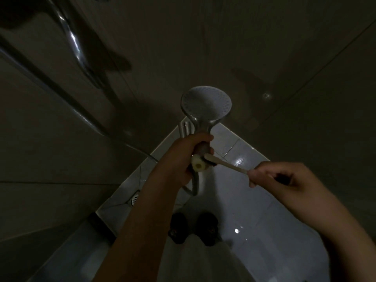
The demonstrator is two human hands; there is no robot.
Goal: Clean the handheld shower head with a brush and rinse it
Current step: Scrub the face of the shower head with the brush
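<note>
The handheld shower head [206, 103] is grey and round, its nozzle face turned towards me and its handle pointing down. My left hand [189, 157] grips the handle near its lower end, where a pale yellowish fitting [198, 165] joins the hose [194, 186]. My right hand [284, 180] pinches the end of a light-coloured toothbrush [227, 164]. The brush's dark bristle end lies against the handle's base, just below my left fingers.
Dark tiled walls meet in a corner behind the shower head. A chrome riser bar [75, 43] runs along the upper left wall. The glossy floor [254, 220] has a round drain [135, 199] at left. Two dark slippers [193, 227] stand below my hands.
</note>
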